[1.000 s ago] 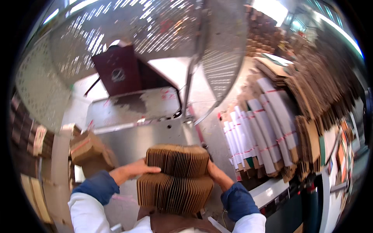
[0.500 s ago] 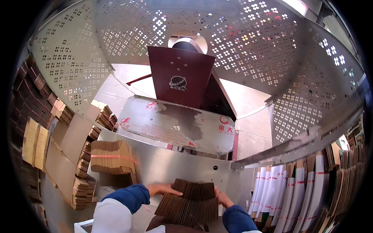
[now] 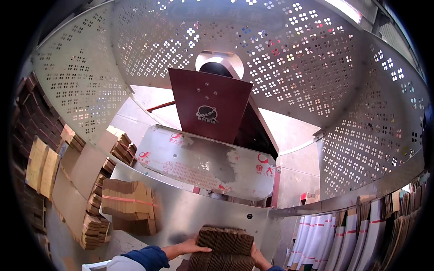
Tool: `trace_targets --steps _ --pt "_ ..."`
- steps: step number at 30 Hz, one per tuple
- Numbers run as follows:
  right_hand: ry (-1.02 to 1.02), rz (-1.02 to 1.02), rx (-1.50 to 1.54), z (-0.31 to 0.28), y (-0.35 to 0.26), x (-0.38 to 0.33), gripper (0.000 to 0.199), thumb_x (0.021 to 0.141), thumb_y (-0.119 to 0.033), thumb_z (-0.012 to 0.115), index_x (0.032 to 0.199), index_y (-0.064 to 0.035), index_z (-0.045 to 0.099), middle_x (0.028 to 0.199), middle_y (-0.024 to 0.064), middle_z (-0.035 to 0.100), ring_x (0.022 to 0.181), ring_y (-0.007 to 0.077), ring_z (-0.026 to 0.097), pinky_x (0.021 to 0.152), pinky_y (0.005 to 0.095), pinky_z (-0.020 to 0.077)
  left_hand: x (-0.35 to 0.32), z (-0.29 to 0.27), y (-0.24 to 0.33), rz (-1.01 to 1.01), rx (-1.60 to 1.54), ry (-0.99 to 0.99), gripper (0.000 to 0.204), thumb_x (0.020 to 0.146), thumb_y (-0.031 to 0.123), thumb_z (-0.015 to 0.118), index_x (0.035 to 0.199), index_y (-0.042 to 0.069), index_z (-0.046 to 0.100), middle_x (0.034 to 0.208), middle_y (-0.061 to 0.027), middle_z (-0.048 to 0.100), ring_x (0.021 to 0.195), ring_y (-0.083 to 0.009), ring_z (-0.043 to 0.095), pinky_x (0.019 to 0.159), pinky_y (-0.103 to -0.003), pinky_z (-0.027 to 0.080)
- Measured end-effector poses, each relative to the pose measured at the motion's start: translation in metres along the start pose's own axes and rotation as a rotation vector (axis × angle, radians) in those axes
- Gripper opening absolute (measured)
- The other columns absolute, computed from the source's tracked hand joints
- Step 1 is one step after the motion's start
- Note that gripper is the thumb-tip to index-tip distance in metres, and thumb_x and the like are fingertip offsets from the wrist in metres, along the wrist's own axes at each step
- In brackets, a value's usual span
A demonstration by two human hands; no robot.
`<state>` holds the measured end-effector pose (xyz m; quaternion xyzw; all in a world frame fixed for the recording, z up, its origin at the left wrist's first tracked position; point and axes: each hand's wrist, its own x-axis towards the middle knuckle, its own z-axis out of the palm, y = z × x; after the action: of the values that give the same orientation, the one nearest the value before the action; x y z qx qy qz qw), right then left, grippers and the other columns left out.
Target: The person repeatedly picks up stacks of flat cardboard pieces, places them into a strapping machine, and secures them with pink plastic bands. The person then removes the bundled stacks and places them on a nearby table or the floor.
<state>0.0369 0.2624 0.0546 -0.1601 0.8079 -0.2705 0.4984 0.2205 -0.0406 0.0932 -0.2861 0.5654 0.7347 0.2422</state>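
A thick stack of flat brown corrugated cardboard pieces (image 3: 224, 247) sits low in the centre of the view, against a shiny metal machine table (image 3: 190, 216). My left hand (image 3: 189, 247) presses on the stack's left side, and my right hand (image 3: 258, 258) grips its right side. Both blue sleeves enter from the bottom edge. A dark red machine panel (image 3: 209, 105) rises behind the table, under a curved perforated metal guard (image 3: 289, 67).
A strapped bundle of cardboard (image 3: 129, 203) lies on the table to the left. More cardboard bundles (image 3: 92, 221) and flat sheets (image 3: 40, 167) stack along the left. Upright white and brown folded cartons (image 3: 348, 239) stand at the lower right.
The view has tilted up toward the machine, so the stack and both hands now sit lower in the picture. Both hands still clasp the cardboard stack.
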Motion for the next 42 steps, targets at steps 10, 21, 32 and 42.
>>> trace_targets --steps 10,21,32,42 --pt "0.057 -0.105 0.168 -0.008 0.009 0.057 0.075 0.099 -0.059 0.018 0.128 0.0029 0.051 0.118 0.0265 0.061 0.117 0.0400 0.054 0.098 0.0397 0.0404 0.016 0.018 0.028 -0.112 -0.070 0.056 0.075 0.077 0.040 0.079 0.135 0.002 0.048 0.129 -0.0117 0.058 0.119 -0.0197 0.054 0.102 -0.034 0.042" --pt "0.263 -0.595 0.015 -0.076 -0.032 0.052 0.071 0.097 -0.058 0.027 0.134 -0.0012 0.046 0.137 0.0231 0.047 0.128 0.0376 0.044 0.105 0.0391 0.0362 0.028 0.024 0.039 0.432 0.192 0.360 0.111 0.061 0.026 0.089 0.147 0.002 0.023 0.139 -0.0150 0.047 0.130 -0.0278 0.045 0.108 -0.037 0.036" --pt "0.497 -0.478 0.229 -0.109 0.060 0.090 0.071 0.098 -0.055 0.031 0.142 -0.0001 0.035 0.137 0.0194 0.049 0.131 0.0313 0.043 0.107 0.0363 0.0330 0.149 0.070 0.025 0.645 0.570 0.621 0.112 0.060 0.030 0.087 0.147 0.002 0.023 0.141 -0.0200 0.039 0.132 -0.0389 0.035 0.110 -0.042 0.033" --pt "0.419 -0.199 0.550 -0.031 0.055 0.051 0.067 0.091 -0.029 0.059 0.141 0.0047 0.031 0.138 0.0201 0.044 0.126 0.0275 0.043 0.108 0.0374 0.0314 0.157 0.063 0.022 0.613 0.464 0.593 0.097 0.067 0.018 0.083 0.144 0.003 0.027 0.140 -0.0228 0.034 0.131 -0.0397 0.035 0.110 -0.043 0.031"
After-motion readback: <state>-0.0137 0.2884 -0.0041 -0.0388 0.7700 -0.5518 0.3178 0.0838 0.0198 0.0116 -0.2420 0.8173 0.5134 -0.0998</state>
